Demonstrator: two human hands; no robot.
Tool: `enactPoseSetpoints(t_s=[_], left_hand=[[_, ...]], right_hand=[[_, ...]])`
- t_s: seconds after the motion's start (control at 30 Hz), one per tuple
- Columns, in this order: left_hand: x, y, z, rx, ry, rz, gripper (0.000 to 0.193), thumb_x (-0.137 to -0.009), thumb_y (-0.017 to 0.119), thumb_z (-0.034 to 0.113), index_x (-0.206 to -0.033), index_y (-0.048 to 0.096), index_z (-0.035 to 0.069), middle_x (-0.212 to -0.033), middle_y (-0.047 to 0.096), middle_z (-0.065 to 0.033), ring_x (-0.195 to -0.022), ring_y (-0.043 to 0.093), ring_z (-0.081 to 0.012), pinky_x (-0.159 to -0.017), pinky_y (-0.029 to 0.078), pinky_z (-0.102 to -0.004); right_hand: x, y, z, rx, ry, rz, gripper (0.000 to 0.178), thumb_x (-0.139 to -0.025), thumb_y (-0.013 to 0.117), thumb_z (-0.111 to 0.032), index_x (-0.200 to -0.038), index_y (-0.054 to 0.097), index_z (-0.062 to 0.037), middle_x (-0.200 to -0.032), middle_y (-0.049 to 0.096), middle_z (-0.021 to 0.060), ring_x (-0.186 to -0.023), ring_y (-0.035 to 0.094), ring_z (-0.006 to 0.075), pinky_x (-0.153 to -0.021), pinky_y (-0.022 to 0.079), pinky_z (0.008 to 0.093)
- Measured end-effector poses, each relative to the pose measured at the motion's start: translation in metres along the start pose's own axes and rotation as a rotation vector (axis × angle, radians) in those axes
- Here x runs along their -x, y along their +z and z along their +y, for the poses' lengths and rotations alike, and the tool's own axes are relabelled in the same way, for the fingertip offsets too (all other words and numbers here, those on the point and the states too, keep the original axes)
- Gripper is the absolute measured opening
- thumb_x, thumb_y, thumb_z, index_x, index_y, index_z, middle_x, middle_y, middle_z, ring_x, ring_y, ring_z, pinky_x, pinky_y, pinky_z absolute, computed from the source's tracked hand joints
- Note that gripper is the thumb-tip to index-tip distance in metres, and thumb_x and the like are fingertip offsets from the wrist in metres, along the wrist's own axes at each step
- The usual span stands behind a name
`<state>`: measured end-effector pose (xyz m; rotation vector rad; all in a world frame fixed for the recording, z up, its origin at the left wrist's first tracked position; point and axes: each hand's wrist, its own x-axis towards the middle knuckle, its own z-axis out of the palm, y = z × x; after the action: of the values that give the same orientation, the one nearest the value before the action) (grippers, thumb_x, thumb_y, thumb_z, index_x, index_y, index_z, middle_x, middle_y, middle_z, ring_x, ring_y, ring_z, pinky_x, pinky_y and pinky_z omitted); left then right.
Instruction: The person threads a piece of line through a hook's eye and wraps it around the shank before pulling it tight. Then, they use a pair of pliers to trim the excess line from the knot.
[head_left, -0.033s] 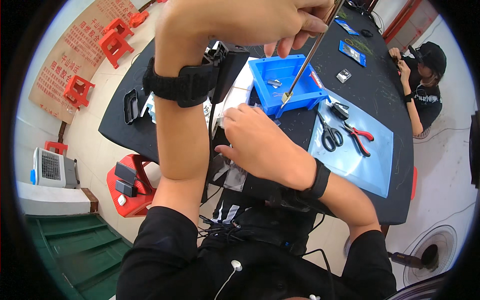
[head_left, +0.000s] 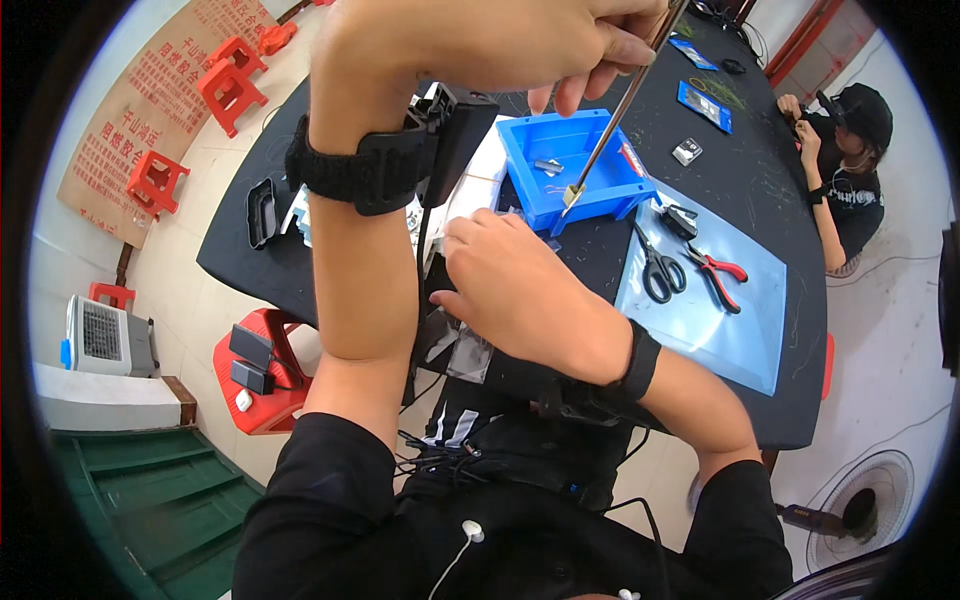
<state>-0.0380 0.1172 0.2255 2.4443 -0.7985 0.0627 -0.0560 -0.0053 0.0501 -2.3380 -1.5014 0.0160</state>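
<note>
My left hand [head_left: 560,50] is raised at the top, fingers closed round a long, thin brownish metal rod [head_left: 620,118]. The rod slants down to the left. A small brass-coloured piece [head_left: 573,194] sits at its lower end, in front of a blue plastic bin [head_left: 527,200]. Inside the bin lie a few small metal parts [head_left: 548,167]. My right hand [head_left: 520,285] rests low by the table's near edge, back upward, its thumb apart from the bent fingers. Its fingertips are partly hidden beside white and clear plastic packaging [head_left: 468,355]; I see nothing held there.
Right of the bin, a pale blue sheet [head_left: 700,345] carries black scissors [head_left: 660,270], red-handled pliers [head_left: 722,275] and a black clip-like tool [head_left: 680,222]. A black tray [head_left: 262,212] lies at left. Another person [head_left: 850,170] sits at the far right. Red stools [head_left: 262,385] stand leftward.
My right hand has shifted very slightly to the left. My left hand and the rod have not visibly moved.
</note>
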Motion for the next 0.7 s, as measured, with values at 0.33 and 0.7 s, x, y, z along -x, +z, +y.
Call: enactPoseSetpoints(t_s=[0.33,0.7], left_hand=[[0.002,0.0,0.002,-0.053,-0.001,-0.003,0.023,-0.111,0.051,0.017,-0.1,0.057,-0.002,-0.087,0.062,-0.0111,-0.072,0.067,-0.017,-0.065,0.055,-0.0315],[0.002,0.001,-0.012,-0.134,0.023,0.058,0.02,-0.107,0.057,0.015,-0.094,0.062,0.0,-0.085,0.063,-0.0091,-0.07,0.062,-0.0171,-0.064,0.051,-0.0318]], right_hand=[[-0.004,-0.028,-0.005,0.124,-0.173,0.375,0.016,-0.073,0.073,-0.003,-0.088,0.075,-0.0018,-0.084,0.073,0.0136,-0.091,0.073,0.0303,-0.074,0.056,0.041],[-0.002,-0.062,-0.011,0.115,-0.117,0.673,0.019,-0.074,0.076,-0.002,-0.088,0.067,-0.0106,-0.07,0.065,0.0046,-0.067,0.067,0.0254,-0.055,0.049,0.0368]])
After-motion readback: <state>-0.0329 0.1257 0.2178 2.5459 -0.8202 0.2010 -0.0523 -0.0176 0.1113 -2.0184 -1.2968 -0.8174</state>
